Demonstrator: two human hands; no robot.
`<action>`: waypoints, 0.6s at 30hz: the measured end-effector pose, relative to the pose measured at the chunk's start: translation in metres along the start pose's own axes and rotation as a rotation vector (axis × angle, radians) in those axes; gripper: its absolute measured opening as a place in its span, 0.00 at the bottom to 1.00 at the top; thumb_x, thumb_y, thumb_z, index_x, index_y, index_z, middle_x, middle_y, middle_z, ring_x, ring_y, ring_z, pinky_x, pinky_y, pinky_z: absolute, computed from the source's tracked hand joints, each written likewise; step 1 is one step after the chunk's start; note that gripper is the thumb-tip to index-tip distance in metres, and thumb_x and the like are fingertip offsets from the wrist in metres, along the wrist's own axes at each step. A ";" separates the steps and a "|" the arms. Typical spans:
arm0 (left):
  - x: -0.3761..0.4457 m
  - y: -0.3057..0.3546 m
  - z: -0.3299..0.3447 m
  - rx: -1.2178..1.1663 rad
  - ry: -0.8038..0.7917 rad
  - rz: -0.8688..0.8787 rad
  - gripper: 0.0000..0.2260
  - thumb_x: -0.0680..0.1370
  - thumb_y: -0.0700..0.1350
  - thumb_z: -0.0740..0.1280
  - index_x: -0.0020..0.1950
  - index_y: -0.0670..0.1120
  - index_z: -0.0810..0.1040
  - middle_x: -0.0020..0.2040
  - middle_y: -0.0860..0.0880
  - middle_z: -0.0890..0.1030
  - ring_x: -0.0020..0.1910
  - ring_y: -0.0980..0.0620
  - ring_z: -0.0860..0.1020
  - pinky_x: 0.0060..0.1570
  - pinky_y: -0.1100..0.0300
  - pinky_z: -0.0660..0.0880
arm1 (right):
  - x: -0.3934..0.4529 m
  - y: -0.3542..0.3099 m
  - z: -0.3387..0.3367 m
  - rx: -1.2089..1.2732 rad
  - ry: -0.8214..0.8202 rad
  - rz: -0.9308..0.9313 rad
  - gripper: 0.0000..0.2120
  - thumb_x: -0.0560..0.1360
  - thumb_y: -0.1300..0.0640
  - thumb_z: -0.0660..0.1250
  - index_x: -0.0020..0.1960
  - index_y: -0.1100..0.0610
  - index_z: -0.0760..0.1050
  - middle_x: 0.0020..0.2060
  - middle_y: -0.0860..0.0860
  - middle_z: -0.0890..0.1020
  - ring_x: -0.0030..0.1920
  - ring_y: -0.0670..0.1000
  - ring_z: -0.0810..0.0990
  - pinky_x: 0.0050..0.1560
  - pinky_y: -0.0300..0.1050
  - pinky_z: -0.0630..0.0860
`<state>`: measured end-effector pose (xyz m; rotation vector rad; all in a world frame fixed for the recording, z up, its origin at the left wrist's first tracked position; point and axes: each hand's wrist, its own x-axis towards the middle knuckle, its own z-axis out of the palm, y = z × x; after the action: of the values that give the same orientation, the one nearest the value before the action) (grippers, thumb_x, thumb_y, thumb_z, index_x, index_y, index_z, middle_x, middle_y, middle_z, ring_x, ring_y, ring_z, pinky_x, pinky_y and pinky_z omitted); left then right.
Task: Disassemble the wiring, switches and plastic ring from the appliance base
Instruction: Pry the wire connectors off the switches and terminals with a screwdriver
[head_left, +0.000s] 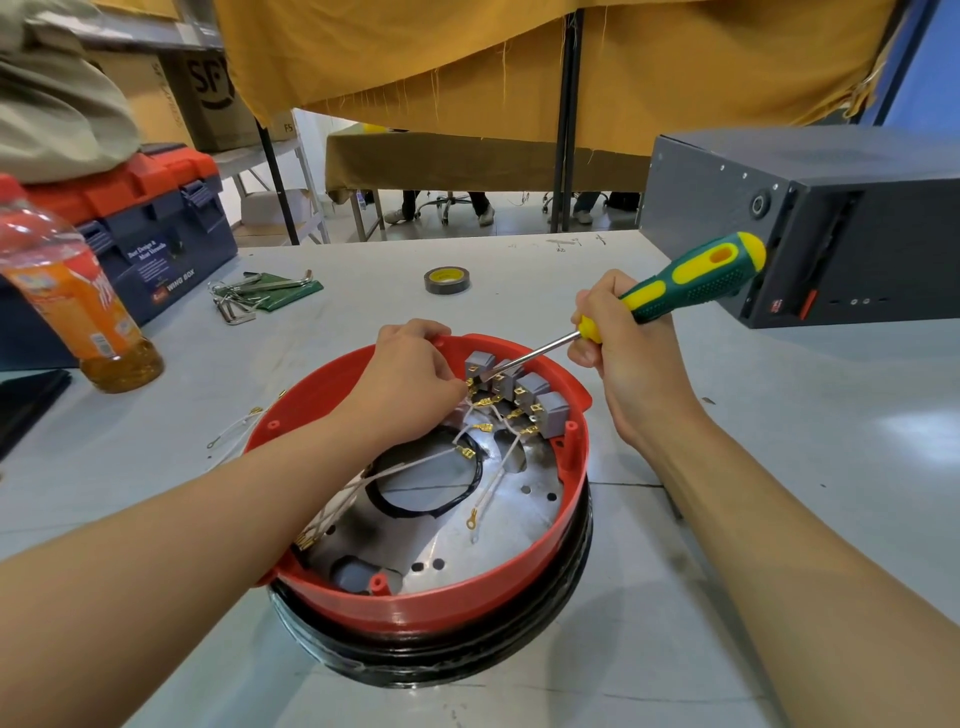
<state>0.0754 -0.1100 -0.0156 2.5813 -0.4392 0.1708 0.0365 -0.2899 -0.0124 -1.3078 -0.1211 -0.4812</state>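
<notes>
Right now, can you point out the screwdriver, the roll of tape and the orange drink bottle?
screwdriver (691, 283): head view, on its green and yellow handle.
roll of tape (447, 281): head view, on its outer side.
orange drink bottle (78, 301): head view, on its label.

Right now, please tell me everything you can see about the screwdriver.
The screwdriver has a thick green handle with yellow grip patches, seemingly rubbery plastic, and a thin bright metal shaft. The right hand grips the handle near the shaft; its butt end points up and right. The shaft slants down and left, its tip among the grey switches at the far rim of the red base, close to the fingers of the left hand. What the tip touches is unclear.
</notes>
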 end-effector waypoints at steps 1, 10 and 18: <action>0.000 0.000 0.000 0.001 -0.001 0.001 0.08 0.74 0.41 0.69 0.34 0.46 0.82 0.68 0.52 0.70 0.65 0.52 0.63 0.55 0.61 0.61 | -0.001 -0.001 0.000 -0.009 -0.003 -0.008 0.17 0.69 0.59 0.61 0.23 0.47 0.67 0.24 0.44 0.66 0.24 0.44 0.62 0.25 0.34 0.63; 0.000 0.002 -0.002 -0.009 -0.011 -0.014 0.09 0.74 0.41 0.68 0.34 0.44 0.82 0.69 0.52 0.70 0.66 0.52 0.63 0.55 0.62 0.61 | -0.005 -0.003 0.000 -0.059 0.076 -0.060 0.17 0.75 0.66 0.61 0.31 0.55 0.64 0.24 0.44 0.67 0.25 0.43 0.64 0.25 0.33 0.64; 0.000 0.002 -0.001 -0.016 -0.015 -0.014 0.10 0.74 0.40 0.68 0.33 0.44 0.82 0.69 0.51 0.69 0.66 0.53 0.63 0.56 0.61 0.61 | -0.006 -0.003 0.002 -0.098 0.010 -0.069 0.15 0.76 0.66 0.61 0.32 0.57 0.64 0.24 0.44 0.68 0.25 0.44 0.63 0.25 0.33 0.64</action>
<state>0.0748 -0.1106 -0.0137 2.5705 -0.4261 0.1424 0.0301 -0.2871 -0.0113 -1.4008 -0.1360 -0.5577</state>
